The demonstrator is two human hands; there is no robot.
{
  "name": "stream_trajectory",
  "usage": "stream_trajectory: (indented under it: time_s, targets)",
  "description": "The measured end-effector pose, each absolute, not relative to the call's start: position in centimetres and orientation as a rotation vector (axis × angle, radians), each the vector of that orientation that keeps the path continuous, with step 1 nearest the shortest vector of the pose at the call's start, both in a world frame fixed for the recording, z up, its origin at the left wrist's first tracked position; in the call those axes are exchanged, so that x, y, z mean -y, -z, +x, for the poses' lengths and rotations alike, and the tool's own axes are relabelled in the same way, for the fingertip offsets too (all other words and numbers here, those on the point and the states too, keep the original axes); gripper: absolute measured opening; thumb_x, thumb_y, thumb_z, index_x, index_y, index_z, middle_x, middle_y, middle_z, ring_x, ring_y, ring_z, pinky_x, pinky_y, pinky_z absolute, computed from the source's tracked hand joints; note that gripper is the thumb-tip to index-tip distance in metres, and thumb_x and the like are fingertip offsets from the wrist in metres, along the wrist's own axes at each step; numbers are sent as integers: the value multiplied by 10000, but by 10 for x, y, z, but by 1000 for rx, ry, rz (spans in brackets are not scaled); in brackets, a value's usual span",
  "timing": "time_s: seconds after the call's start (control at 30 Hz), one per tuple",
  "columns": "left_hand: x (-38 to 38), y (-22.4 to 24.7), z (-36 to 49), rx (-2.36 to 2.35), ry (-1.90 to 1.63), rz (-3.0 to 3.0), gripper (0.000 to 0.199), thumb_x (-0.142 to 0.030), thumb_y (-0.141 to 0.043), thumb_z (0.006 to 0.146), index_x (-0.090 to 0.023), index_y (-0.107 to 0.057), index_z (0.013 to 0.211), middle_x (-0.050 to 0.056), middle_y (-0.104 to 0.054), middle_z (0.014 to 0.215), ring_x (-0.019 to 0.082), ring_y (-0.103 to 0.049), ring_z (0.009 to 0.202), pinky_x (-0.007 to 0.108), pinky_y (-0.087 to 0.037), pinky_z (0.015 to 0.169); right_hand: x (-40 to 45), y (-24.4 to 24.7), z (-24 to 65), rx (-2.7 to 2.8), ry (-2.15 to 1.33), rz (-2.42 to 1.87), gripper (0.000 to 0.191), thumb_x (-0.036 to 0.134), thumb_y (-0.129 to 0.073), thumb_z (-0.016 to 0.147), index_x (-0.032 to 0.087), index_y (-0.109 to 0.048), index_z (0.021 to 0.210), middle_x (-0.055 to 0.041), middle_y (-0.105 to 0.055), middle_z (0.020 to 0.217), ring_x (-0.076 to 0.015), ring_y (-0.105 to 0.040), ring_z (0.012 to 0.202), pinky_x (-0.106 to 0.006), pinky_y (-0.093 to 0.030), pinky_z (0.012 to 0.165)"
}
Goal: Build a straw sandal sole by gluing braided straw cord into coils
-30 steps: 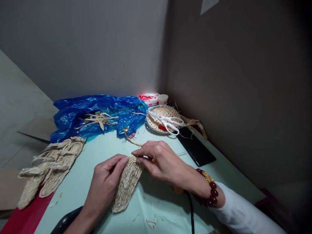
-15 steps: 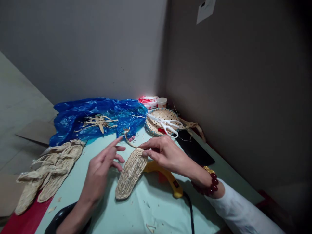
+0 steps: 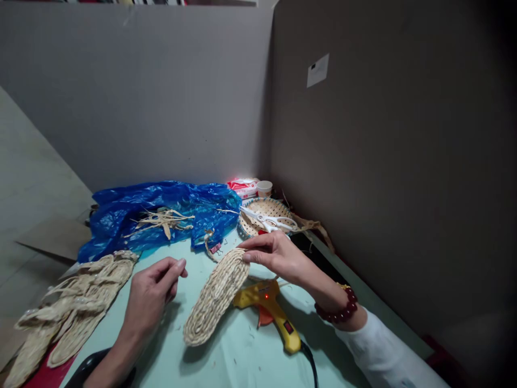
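My right hand [image 3: 277,257] pinches the upper end of a woven straw sole [image 3: 216,299], which is held tilted above the table. Its coiled braid pattern faces me. To the left, apart from the sole, my left hand [image 3: 153,291] is closed, thumb against curled fingers; whether anything lies between them cannot be made out. Below my right hand, a yellow hot glue gun [image 3: 258,293] with an orange trigger and a lit red light lies on the table, partly behind the sole.
Finished-looking straw sandals [image 3: 92,302] lie at the left edge. Behind are a blue plastic bag [image 3: 121,207] with straw strips [image 3: 165,220], a pink binder clip [image 3: 216,248], a woven basket [image 3: 262,207] with white scissors [image 3: 269,221], a paper cup [image 3: 264,188] and a dark flat object [image 3: 319,258].
My left hand has drawn away leftward from the sole, its spread fingers now curled closed. My right hand still grips the sole, now raised off the table. The view has tilted upward.
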State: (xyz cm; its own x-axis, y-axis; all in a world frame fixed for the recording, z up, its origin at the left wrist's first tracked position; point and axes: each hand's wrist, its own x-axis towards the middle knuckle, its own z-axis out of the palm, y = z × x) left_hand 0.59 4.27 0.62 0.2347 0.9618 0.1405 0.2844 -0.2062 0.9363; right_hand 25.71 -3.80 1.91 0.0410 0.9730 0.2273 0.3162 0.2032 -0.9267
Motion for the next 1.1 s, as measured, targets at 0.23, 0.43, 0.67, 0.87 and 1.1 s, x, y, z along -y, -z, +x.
stream_trajectory:
  time_s: [0.23, 0.43, 0.67, 0.87, 1.1]
  targets:
    - [-41, 7, 13, -1194, -949, 1690, 521, -584, -686, 778, -206, -533, 454, -83, -350, 379, 85, -299, 386, 215, -248, 416, 35, -15, 262, 1383, -846, -1261, 226, 321, -778, 808, 155, -814, 958, -79, -818, 958, -241, -745, 878, -395, -571, 846]
    - [-38, 6, -8, -1214, -879, 1887, 396, -528, -645, 808, -224, -670, 554, -2, -640, 456, 172, -612, 467, 244, -502, 507, 28, -9, 276, 1313, -828, -1225, 234, 342, -727, 933, 143, -716, 1057, -56, -746, 1019, -205, -716, 909, -419, -582, 861]
    - [-20, 44, -82, -1387, -837, 2243, 296, -325, -582, 788, -291, -825, 954, 67, -842, 1046, 359, -782, 1001, 502, -588, 972, 25, -10, 282, 1303, -806, -1191, 223, 316, -674, 980, 148, -671, 1127, -66, -698, 1123, -205, -696, 943, -395, -598, 818]
    - [39, 88, -70, -1135, -651, 2577, 461, -371, -605, 907, -368, -632, 1368, 27, -575, 1489, 335, -553, 1354, 573, -348, 1157, 25, -9, 278, 1342, -791, -1213, 237, 318, -670, 981, 151, -664, 1149, -73, -689, 1152, -212, -691, 964, -402, -597, 825]
    - [109, 103, -18, -539, -497, 2800, 494, -391, -678, 925, -387, -568, 1406, 59, -682, 1413, 271, -672, 1237, 417, -564, 1045, 25, -11, 274, 1394, -797, -1231, 252, 322, -663, 985, 159, -656, 1177, -79, -679, 1186, -217, -687, 981, -404, -597, 830]
